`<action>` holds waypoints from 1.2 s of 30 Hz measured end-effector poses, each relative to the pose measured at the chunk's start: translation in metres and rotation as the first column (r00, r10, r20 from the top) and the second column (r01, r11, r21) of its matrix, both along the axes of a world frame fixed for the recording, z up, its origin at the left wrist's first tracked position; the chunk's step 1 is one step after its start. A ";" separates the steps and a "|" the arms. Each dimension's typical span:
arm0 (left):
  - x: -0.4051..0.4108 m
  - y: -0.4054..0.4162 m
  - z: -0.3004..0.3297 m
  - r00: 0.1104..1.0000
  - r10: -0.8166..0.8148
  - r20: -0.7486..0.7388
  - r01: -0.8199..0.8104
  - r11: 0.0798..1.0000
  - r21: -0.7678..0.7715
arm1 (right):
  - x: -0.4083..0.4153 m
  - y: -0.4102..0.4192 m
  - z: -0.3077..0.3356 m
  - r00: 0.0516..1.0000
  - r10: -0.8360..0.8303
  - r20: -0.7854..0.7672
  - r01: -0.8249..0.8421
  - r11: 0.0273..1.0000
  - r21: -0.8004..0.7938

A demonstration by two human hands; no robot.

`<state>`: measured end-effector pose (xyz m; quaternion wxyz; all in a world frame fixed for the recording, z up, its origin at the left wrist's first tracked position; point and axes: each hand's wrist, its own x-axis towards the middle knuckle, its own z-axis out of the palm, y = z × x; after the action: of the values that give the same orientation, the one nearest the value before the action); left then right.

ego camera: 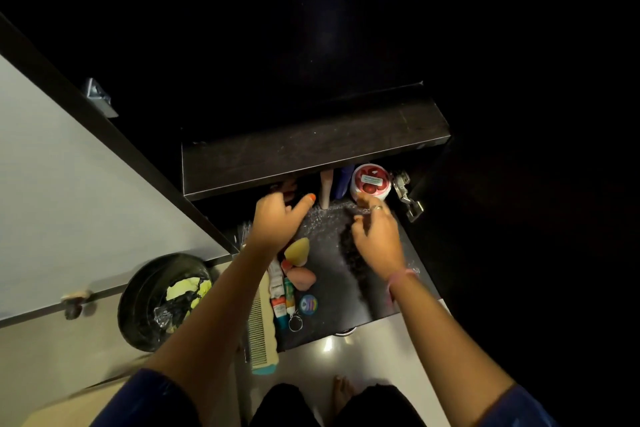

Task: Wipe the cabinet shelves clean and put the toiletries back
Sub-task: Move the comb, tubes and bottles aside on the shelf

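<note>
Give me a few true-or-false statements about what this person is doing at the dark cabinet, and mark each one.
1. A round jar with a red lid stands at the back of the lower shelf. True.
2. The left hand holds a cloth. False: no cloth shows in it.
3. A comb lies at the shelf's left front edge. True.
4. The bin on the floor is to the person's right. False: it is on the left.
5. The right hand wears a ring. True.
</note>
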<state>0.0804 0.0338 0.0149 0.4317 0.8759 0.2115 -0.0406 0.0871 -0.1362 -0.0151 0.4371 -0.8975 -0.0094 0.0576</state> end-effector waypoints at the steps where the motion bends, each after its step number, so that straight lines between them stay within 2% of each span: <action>1: 0.008 -0.004 0.004 0.999 -0.028 -0.045 0.030 0.999 0.031 | 0.012 0.001 0.005 1.000 0.001 0.008 0.000 1.000 -0.018; 4: 0.027 -0.017 0.015 0.957 -0.154 -0.245 0.179 0.980 0.083 | 0.046 0.007 0.011 0.998 0.057 0.006 -0.055 0.979 -0.198; 6: 0.036 -0.025 0.015 0.931 -0.184 -0.317 0.215 0.974 0.067 | 0.065 0.012 0.013 0.993 0.121 0.005 -0.114 0.947 -0.301; 8: 0.042 -0.031 0.013 0.927 -0.185 -0.325 0.202 0.979 0.020 | 0.075 0.016 0.017 0.985 0.170 -0.024 -0.168 0.923 -0.347; 14: 0.050 -0.041 0.005 0.969 -0.147 -0.199 0.133 0.988 -0.082 | 0.089 0.022 0.019 0.974 0.187 -0.131 -0.227 0.849 -0.477; 21: 0.048 -0.031 0.007 0.974 -0.099 -0.206 0.085 0.994 -0.074 | 0.081 0.024 0.014 0.981 0.178 -0.074 -0.193 0.898 -0.396; 26: 0.024 0.000 0.010 0.957 0.053 -0.284 -0.075 0.995 -0.066 | 0.067 0.034 0.018 0.966 0.238 -0.105 -0.253 0.950 -0.180; 28: 0.012 0.012 0.012 0.967 0.075 -0.243 -0.091 0.994 -0.057 | 0.059 0.039 0.023 0.946 0.303 -0.116 -0.319 0.934 -0.161; 32: -0.008 0.028 0.009 0.993 0.040 -0.113 -0.057 0.987 -0.150 | 0.045 0.051 0.020 0.893 0.441 -0.088 -0.449 0.872 -0.193; 36: -0.016 0.034 0.002 0.991 0.021 -0.132 -0.038 0.991 -0.128 | 0.036 0.060 0.014 0.869 0.486 -0.088 -0.494 0.848 -0.192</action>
<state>0.0645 0.0681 0.0166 0.4739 0.8381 0.2488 -0.1051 0.1230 -0.0765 -0.0007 0.3116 -0.9049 -0.2241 0.1839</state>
